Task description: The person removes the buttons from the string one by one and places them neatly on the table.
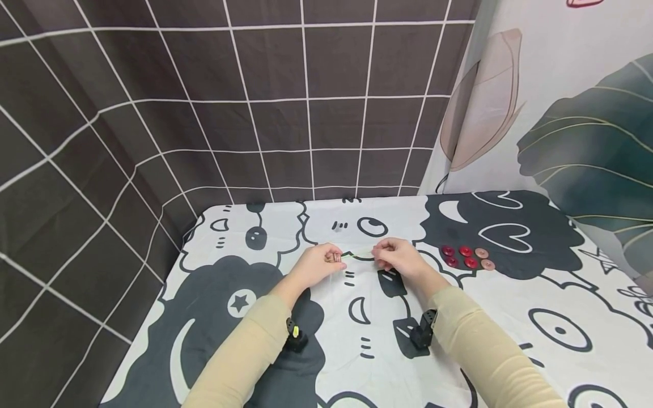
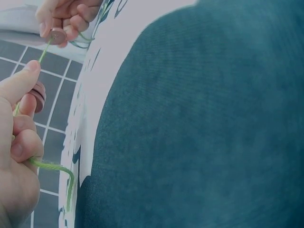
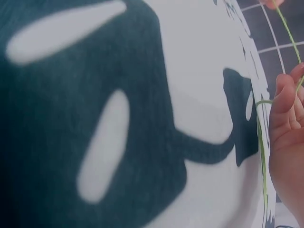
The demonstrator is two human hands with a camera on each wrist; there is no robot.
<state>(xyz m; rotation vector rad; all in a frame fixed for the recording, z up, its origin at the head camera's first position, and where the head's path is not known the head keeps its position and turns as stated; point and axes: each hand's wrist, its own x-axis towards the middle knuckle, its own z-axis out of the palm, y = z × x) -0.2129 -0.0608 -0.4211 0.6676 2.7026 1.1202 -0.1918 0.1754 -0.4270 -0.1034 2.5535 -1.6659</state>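
My left hand (image 1: 318,266) holds a green string (image 2: 52,166) between thumb and curled fingers, and its loose end hangs below the palm. Several pinkish-brown buttons (image 2: 39,96) sit stacked against those fingers, on the string. Across from it, my right hand (image 1: 400,258) pinches another pinkish-brown button (image 2: 58,36) by its edge. The string (image 3: 290,33) runs taut between the hands up to this button's face. A further length of string trails below the right hand in the right wrist view. Both hands are raised just above the patterned cloth (image 1: 326,317).
Right of the right hand lie two dark red buttons (image 1: 448,251), two red buttons (image 1: 465,251) and two pink buttons (image 1: 481,253), grouped in rows. A dark gridded curtain (image 1: 265,124) stands behind and to the left. A leaf-print curtain (image 1: 592,147) hangs at the right.
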